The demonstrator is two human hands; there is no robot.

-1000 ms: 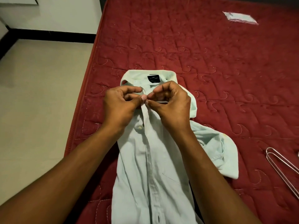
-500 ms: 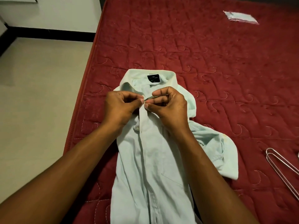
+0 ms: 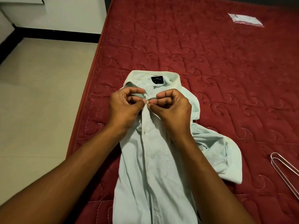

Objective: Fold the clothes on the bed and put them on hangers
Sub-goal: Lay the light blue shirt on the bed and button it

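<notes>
while both hands were already busy at the neck of the pale mint shirt [image 3: 155, 183] 1 s ago, they now sit a touch nearer the person. a small pale round thing, seemingly a button [image 3: 146, 102], shows between the thumb tips. the left hand [image 3: 124, 110] pinches 1 edge of the front opening at that spot with thumb and curled forefinger. the right hand [image 3: 171, 110] pinches the facing edge the same way, knuckles up, and the 2 hands almost touch. the shirt lies face up on the red quilted bed [image 3: 210, 62], near its left edge, much where it lay before. its collar [image 3: 142, 73] points away from the person, a black label [image 3: 157, 80] shows inside the neck, and the hem runs out of view at the bottom. 1 sleeve [image 3: 223, 156] is bunched on the bed to the right of the body, as it was 0.5 s ago. a wire hanger [image 3: 272, 159] lies well apart at the right edge, unmoved. a clear packet [image 3: 246, 21] lies on the far side of the bed.
</notes>
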